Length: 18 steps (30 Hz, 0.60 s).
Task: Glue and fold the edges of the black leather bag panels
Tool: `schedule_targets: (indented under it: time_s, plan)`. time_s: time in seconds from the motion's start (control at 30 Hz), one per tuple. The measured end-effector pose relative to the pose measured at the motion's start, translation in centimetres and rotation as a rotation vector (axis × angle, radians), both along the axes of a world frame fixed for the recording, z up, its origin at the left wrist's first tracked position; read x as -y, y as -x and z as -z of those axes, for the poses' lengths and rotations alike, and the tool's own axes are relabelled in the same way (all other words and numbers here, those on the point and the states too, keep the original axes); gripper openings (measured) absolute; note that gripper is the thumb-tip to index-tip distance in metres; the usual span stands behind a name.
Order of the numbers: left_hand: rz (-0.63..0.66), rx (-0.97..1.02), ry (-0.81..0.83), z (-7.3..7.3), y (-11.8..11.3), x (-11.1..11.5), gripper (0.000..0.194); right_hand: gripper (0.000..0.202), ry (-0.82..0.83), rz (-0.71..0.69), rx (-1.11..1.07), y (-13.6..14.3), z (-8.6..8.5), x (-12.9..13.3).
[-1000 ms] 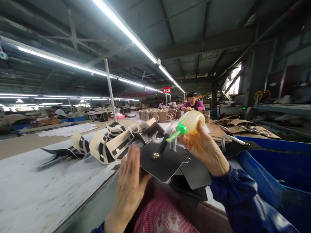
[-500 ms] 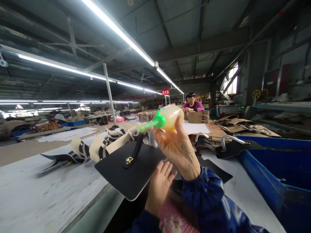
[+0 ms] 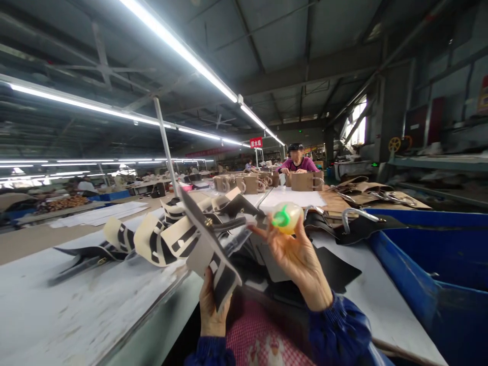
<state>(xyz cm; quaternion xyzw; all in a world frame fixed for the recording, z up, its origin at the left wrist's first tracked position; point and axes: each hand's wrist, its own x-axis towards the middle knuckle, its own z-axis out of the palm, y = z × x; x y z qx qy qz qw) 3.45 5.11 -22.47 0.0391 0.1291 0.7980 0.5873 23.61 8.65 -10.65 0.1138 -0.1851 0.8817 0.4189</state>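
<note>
My left hand [image 3: 214, 307] grips the lower end of a black leather panel [image 3: 200, 255], which stands tilted on edge above the table's front. Its pale underside shows, and a black strap with a gold-coloured fitting [image 3: 208, 222] juts from its face. In my right hand [image 3: 299, 264] is a squeeze bottle [image 3: 291, 216] with yellowish liquid and a green nozzle [image 3: 281, 217] turned towards me. Some fingers of both hands are hidden behind what they hold. To the left of the panel lie several curved leather pieces [image 3: 147, 241] with cream undersides and black strips.
A blue bin [image 3: 404, 274] stands at the right. Black pieces with silver handles [image 3: 348, 223] lie beside it on the white-covered table [image 3: 76, 290]. Farther back are several brown bags [image 3: 305, 182] and a co-worker in a purple top [image 3: 308, 164].
My left hand, open before, has taken hold of the panel, now tilted up from its flatter position. The bottle has moved right and lower, its nozzle swinging from leftward to face me.
</note>
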Motion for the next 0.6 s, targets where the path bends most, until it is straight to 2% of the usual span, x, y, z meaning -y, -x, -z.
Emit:
schedule_targets:
  time_s: [0.07,0.17,0.27,0.33,0.4,0.5,0.6]
  plan:
    - [-0.065,-0.008,0.034,-0.5,0.7,0.6,0.043,0.092,0.043,0.083,0.068,-2.6,2.7,-0.7]
    - [-0.145,-0.061,0.093,-0.7,1.4,1.5,0.028,0.082,0.119,0.360,0.171,-6.7,6.0,-2.0]
    - [-0.135,-0.126,0.136,-0.3,1.2,2.1,0.018,0.078,0.121,0.624,0.205,-8.9,6.8,-2.4]
    - [-0.113,-0.166,0.143,0.0,0.3,2.0,0.020,0.080,0.079,0.742,0.245,-8.7,6.3,-1.6]
    - [-0.110,-0.211,0.132,0.2,-1.2,1.8,0.023,0.077,0.004,0.803,0.315,-7.4,5.6,-0.4]
    - [-0.088,-0.260,0.084,0.2,-4.1,1.6,0.025,0.060,-0.090,0.794,0.407,-4.5,5.1,1.2]
    - [0.004,-0.269,0.062,0.2,-6.4,2.0,0.021,0.046,-0.146,0.733,0.457,-2.0,5.4,1.7]
